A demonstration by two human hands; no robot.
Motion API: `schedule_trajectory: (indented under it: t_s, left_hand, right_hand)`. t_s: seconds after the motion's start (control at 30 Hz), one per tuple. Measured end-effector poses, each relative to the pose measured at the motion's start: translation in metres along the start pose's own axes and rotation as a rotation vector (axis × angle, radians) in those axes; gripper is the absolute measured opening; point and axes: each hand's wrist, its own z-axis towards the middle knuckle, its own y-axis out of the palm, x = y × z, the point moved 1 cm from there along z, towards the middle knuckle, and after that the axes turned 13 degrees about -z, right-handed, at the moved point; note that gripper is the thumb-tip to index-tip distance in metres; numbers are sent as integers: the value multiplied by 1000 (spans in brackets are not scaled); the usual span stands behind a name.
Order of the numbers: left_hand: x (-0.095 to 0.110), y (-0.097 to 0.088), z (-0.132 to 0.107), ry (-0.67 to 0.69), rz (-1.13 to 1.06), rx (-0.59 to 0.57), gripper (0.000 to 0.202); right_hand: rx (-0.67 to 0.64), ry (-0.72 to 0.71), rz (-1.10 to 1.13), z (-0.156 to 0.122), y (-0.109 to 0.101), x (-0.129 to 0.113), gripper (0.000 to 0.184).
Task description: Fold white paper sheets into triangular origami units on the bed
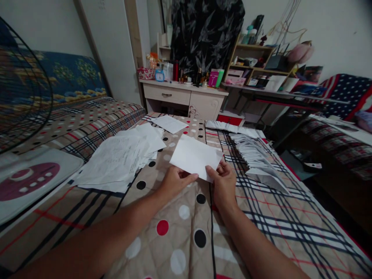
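A folded white sheet of paper [195, 156] is held just above the quilted bed cover [186, 232]. My left hand [173, 180] pinches its near left edge, fingers closed on it. My right hand [223, 182] grips the near right corner, also closed on the paper. A loose pile of unfolded white sheets [122, 159] lies to the left of my hands. A long fanned row of folded papers [255, 155] runs along the right side of the bed, close to my right hand.
A fan base [26, 182] with its wire guard [23, 85] stands at the left. One single sheet [170, 124] lies further up the bed. A cluttered white dresser [183, 97] and a shelf desk [261, 73] stand beyond the bed's far end. The floor drops off at right.
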Motion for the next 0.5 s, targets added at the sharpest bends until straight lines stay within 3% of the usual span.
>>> schedule_trajectory:
  t_s: [0.13, 0.2, 0.33, 0.5]
  left_hand:
    - [-5, 19, 13, 36, -118, 153, 29]
    - [-5, 27, 16, 48, -182, 201, 28]
    - [0, 40, 13, 44, -275, 193, 25]
    - [2, 39, 7, 20, -297, 180, 22]
  right_hand:
    - [22, 5, 73, -1, -1, -3, 46]
    - [-32, 42, 48, -5, 1, -4, 36]
    - [-132, 82, -74, -12, 8, -8, 38]
    - [-84, 71, -51, -13, 6, -9, 38]
